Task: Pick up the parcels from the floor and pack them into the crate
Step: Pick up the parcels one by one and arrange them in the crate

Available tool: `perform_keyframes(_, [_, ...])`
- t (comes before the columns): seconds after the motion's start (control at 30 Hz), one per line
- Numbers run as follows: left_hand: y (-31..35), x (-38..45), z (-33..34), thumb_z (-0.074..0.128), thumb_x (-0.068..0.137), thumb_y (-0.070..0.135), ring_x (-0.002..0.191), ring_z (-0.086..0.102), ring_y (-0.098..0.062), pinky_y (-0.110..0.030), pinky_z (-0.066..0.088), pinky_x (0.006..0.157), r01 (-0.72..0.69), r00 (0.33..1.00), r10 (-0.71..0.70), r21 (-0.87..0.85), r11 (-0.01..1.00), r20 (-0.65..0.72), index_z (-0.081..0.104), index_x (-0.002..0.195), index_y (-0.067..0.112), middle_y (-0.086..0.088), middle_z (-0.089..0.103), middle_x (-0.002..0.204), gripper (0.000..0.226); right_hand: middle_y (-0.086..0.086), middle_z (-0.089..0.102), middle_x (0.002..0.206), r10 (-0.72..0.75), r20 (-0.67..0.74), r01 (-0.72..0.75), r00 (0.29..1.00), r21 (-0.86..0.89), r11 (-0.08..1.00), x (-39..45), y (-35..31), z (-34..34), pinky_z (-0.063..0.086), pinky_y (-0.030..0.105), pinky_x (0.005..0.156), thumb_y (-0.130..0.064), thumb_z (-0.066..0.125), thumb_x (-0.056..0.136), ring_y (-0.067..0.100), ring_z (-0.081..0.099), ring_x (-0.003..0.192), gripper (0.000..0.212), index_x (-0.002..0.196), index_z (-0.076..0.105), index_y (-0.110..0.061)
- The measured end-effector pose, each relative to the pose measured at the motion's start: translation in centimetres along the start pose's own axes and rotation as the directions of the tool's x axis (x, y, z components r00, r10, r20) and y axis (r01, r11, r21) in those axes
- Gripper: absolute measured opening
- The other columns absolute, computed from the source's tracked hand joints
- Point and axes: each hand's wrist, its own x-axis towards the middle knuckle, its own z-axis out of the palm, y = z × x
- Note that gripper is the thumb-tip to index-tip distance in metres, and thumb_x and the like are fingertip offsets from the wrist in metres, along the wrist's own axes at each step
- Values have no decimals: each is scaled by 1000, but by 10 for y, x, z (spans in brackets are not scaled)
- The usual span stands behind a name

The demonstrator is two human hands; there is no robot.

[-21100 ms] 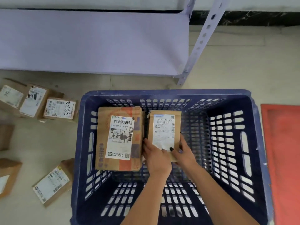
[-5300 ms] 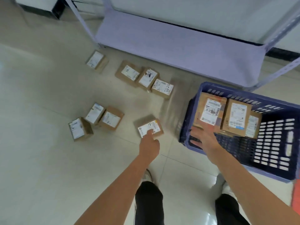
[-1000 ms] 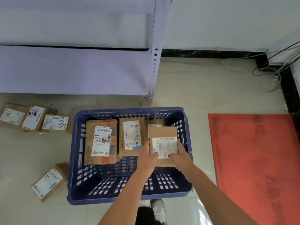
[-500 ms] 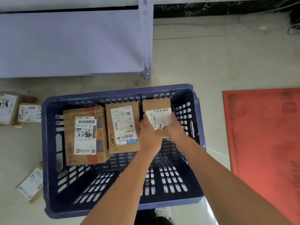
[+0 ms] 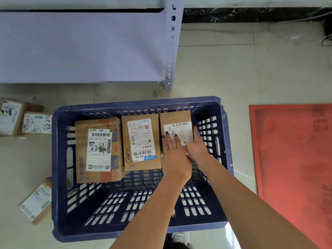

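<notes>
A blue slotted crate stands on the floor below me. Three brown labelled parcels lie side by side along its far wall: a large one at left, a medium one in the middle and a smaller one at right. My left hand rests on top of the right parcel with straight fingers over its label. My right hand lies against that parcel's right side, fingers stretched along its edge. Two more parcels sit on the floor left of the crate, and another lies at the lower left.
A lilac metal shelf with an upright post stands just behind the crate. A red mat covers the floor to the right. My shoe shows under the crate's near rim. The crate's near half holds no parcels.
The small parcel has come down into the crate's far right corner beside the middle parcel. My left fingers have straightened over its label.
</notes>
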Motion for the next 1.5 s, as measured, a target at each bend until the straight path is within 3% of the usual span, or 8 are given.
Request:
perform_keyframes(0.2, [-14,-2,-20,42,94,10,146,17,-24,-34,25,116,-56,998,56,-148,987,-4,14,150,14,-10,14,158,63,10,50,138,-12,-42,13,999,30,999,-27,11,-17,45,26,71,-2,39,88,26,55,106,70,149,15,-28])
perform_keyframes(0.37, [-33,-37,-53,43,93,5,138,36,-22,-34,31,115,-85,994,62,-282,956,-87,26,147,15,-5,35,151,58,12,43,144,-56,-31,56,998,17,998,-85,7,-24,42,40,104,1,40,92,30,47,125,66,149,18,-24])
perform_keyframes(0.63, [-98,-129,-101,45,93,8,109,61,-25,-31,53,84,-32,987,-30,-375,926,-159,30,146,19,-3,50,141,56,17,50,135,-65,83,68,994,-41,997,-195,-20,39,48,43,88,4,40,91,38,55,111,71,151,13,-23])
perform_keyframes(0.73, [-131,-160,-121,46,94,9,104,60,-17,-13,46,74,18,979,-109,-462,887,-171,35,143,17,-3,54,135,50,23,56,125,-95,129,98,987,-21,995,-236,-32,77,40,30,58,3,42,90,25,51,75,72,151,13,-22])
perform_keyframes(0.83, [-167,-193,-150,43,94,5,90,61,-17,-7,45,66,115,966,-228,-583,804,-123,36,141,19,-6,59,125,50,16,57,127,-98,144,101,985,-16,995,-276,-43,120,44,35,70,3,46,89,30,59,93,71,149,16,-21])
perform_keyframes(0.97, [-224,-251,-197,43,93,7,123,51,-27,-35,41,103,191,942,-334,-745,640,-45,40,139,18,-5,52,135,48,12,51,133,-120,183,119,976,15,993,-348,-53,180,43,31,71,5,49,86,18,54,82,76,149,18,-24])
perform_keyframes(1.2, [-339,-393,-285,46,92,9,122,50,-25,-21,37,85,240,930,-367,-751,615,-3,40,139,18,-8,51,138,49,11,39,145,-76,166,61,983,89,994,-518,-83,266,38,43,108,-2,51,89,28,42,128,69,148,21,-22])
perform_keyframes(1.5, [-448,-518,-368,40,94,8,126,47,-22,-23,38,89,193,942,-332,-744,639,-41,34,143,18,-10,42,144,51,4,48,113,-139,166,126,976,86,988,-651,-115,354,43,46,100,-1,48,90,22,51,93,61,144,28,-20])
